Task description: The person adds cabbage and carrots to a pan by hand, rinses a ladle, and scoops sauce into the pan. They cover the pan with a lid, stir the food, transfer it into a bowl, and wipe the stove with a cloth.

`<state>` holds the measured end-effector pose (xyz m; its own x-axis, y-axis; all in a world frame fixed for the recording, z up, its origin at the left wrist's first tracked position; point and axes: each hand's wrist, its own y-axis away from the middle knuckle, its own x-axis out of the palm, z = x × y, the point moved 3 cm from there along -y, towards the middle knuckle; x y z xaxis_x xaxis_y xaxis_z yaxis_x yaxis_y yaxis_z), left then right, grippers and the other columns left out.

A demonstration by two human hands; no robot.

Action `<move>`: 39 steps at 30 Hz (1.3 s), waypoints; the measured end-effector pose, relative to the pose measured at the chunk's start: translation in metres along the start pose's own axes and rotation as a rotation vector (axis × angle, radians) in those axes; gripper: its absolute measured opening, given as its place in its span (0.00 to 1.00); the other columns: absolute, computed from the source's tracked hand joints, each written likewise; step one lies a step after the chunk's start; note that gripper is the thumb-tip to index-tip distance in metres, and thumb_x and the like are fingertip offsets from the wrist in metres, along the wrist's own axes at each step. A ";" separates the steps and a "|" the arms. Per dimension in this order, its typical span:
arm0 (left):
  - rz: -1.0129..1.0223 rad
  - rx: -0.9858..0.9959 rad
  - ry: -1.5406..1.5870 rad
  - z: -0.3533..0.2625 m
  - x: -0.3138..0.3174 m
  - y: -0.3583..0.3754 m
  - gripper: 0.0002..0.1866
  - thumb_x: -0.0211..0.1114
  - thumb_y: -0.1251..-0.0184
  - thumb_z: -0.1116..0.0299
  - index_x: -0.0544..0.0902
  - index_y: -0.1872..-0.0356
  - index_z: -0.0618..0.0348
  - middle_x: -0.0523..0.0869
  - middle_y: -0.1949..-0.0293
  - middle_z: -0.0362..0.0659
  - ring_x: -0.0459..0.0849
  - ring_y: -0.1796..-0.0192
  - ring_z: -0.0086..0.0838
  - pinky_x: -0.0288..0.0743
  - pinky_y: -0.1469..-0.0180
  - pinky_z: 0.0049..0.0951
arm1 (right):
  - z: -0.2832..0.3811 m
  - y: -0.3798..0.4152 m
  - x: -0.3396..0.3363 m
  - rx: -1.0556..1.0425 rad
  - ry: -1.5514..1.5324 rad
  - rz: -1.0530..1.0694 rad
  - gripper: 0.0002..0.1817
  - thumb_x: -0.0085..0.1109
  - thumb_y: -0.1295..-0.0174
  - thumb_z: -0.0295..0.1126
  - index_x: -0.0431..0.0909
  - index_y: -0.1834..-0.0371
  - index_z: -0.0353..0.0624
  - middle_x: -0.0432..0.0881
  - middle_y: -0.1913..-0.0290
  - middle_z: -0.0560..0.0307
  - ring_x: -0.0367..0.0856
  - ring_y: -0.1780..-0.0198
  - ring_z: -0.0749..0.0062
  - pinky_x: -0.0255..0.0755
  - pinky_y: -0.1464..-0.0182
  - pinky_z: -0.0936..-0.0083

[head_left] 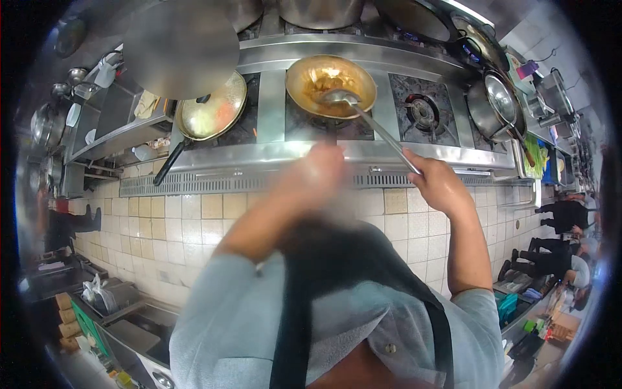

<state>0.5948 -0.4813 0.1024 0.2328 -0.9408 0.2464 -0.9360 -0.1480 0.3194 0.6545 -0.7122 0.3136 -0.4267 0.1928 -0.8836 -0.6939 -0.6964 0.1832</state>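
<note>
On the stove stands a frying pan (299,92) with brown sauce and bits of food in it. Its handle points toward me, and my left hand (322,167), blurred, is closed around the handle end. In my right hand (437,181) is the long metal handle of a ladle (382,133). The ladle's bowl lies inside the pan, over the sauce. To the left, a second pan (214,107) with a glass lid over pale and orange food rests on the stove, its black handle slanting toward the front edge.
An unlit-looking burner (422,111) sits right of the pan. Large pots (492,104) stand farther right, and more pots (322,11) line the back. A grey blur hides the upper left. Steel shelves (123,133) stand left. Other people (560,217) are at far right.
</note>
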 end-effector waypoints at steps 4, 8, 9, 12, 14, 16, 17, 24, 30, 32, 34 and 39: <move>-0.024 0.267 -0.240 -0.008 0.008 0.005 0.15 0.59 0.31 0.67 0.70 0.80 0.54 0.69 0.86 0.37 0.70 0.86 0.25 0.67 0.83 0.29 | -0.005 -0.017 0.026 0.011 0.058 -0.052 0.27 0.58 0.38 0.29 0.70 0.33 0.51 0.80 0.56 0.36 0.79 0.54 0.39 0.73 0.50 0.55; -0.129 -0.270 0.152 -0.027 0.028 0.070 0.09 0.58 0.30 0.66 0.68 0.66 0.56 0.69 0.82 0.35 0.67 0.85 0.21 0.67 0.84 0.28 | -0.024 -0.007 0.048 -0.070 -0.162 -0.232 0.26 0.58 0.38 0.29 0.70 0.34 0.52 0.81 0.56 0.37 0.79 0.55 0.41 0.73 0.51 0.56; -0.119 -0.270 0.149 -0.015 0.019 0.061 0.09 0.58 0.30 0.66 0.68 0.66 0.56 0.69 0.82 0.35 0.67 0.85 0.21 0.67 0.84 0.28 | -0.031 -0.001 0.054 -0.113 -0.190 -0.291 0.27 0.57 0.37 0.29 0.70 0.33 0.53 0.81 0.57 0.38 0.80 0.56 0.43 0.73 0.52 0.56; 0.070 -0.030 -0.048 0.004 0.005 0.034 0.09 0.59 0.30 0.67 0.68 0.64 0.55 0.69 0.79 0.34 0.68 0.84 0.19 0.67 0.84 0.27 | -0.052 0.008 0.095 -0.200 -0.325 -0.474 0.27 0.56 0.37 0.29 0.68 0.32 0.52 0.81 0.54 0.39 0.81 0.54 0.45 0.74 0.50 0.58; -0.103 -0.247 0.290 -0.008 0.012 0.037 0.09 0.60 0.30 0.66 0.68 0.64 0.54 0.69 0.79 0.33 0.67 0.84 0.18 0.67 0.83 0.26 | -0.072 0.007 0.136 -0.106 -0.340 -0.379 0.28 0.57 0.37 0.29 0.67 0.31 0.49 0.80 0.48 0.38 0.80 0.48 0.46 0.73 0.45 0.60; -0.084 -0.245 0.276 0.008 0.003 0.034 0.08 0.59 0.30 0.66 0.68 0.64 0.53 0.69 0.79 0.33 0.67 0.84 0.18 0.67 0.83 0.26 | -0.088 0.003 0.175 -0.071 -0.327 -0.339 0.29 0.57 0.37 0.30 0.66 0.31 0.48 0.78 0.45 0.38 0.79 0.45 0.46 0.73 0.43 0.62; -0.041 -0.203 0.166 0.027 -0.010 0.026 0.08 0.59 0.29 0.65 0.68 0.64 0.52 0.69 0.79 0.33 0.67 0.83 0.18 0.67 0.83 0.26 | -0.091 0.001 0.186 -0.033 -0.319 -0.289 0.29 0.58 0.37 0.30 0.66 0.31 0.47 0.77 0.42 0.38 0.77 0.42 0.45 0.72 0.40 0.64; -0.058 -0.114 -0.017 0.088 -0.059 -0.005 0.10 0.58 0.28 0.60 0.71 0.59 0.54 0.77 0.75 0.37 0.72 0.82 0.22 0.68 0.82 0.26 | -0.101 -0.018 0.121 -0.040 -0.558 -0.484 0.29 0.58 0.35 0.30 0.65 0.29 0.48 0.78 0.40 0.44 0.83 0.49 0.60 0.76 0.48 0.71; -0.264 -0.256 0.366 0.044 -0.058 0.064 0.29 0.54 0.28 0.45 0.67 0.39 0.57 0.84 0.60 0.45 0.81 0.70 0.27 0.80 0.66 0.31 | -0.143 -0.063 -0.026 0.191 -1.075 -0.639 0.31 0.55 0.33 0.31 0.59 0.26 0.50 0.74 0.74 0.62 0.69 0.84 0.81 0.64 0.85 0.81; -0.416 -0.293 0.361 0.065 -0.086 0.101 0.31 0.55 0.29 0.45 0.66 0.36 0.58 0.82 0.54 0.48 0.81 0.65 0.31 0.81 0.59 0.36 | -0.174 -0.077 -0.071 0.215 -1.055 -0.721 0.32 0.54 0.32 0.32 0.56 0.25 0.48 0.75 0.74 0.61 0.69 0.84 0.81 0.63 0.86 0.80; -0.601 -0.280 0.367 0.110 -0.118 0.141 0.29 0.56 0.29 0.49 0.66 0.36 0.59 0.80 0.51 0.50 0.81 0.65 0.36 0.80 0.58 0.37 | -0.208 -0.091 -0.106 0.255 -1.080 -0.788 0.32 0.53 0.31 0.33 0.55 0.25 0.47 0.75 0.75 0.62 0.70 0.83 0.80 0.64 0.86 0.80; -0.937 -0.493 0.274 0.202 -0.136 0.264 0.25 0.57 0.30 0.54 0.68 0.39 0.57 0.82 0.52 0.50 0.82 0.62 0.38 0.81 0.61 0.37 | -0.311 -0.134 -0.149 0.408 -0.997 -0.801 0.30 0.53 0.31 0.34 0.56 0.26 0.45 0.76 0.75 0.63 0.70 0.82 0.80 0.67 0.83 0.80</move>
<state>0.2631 -0.4542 -0.0316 0.9055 -0.4097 -0.1100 -0.1621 -0.5738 0.8028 0.9909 -0.8626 0.2868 0.0590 0.9868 -0.1505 -0.9973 0.0650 0.0354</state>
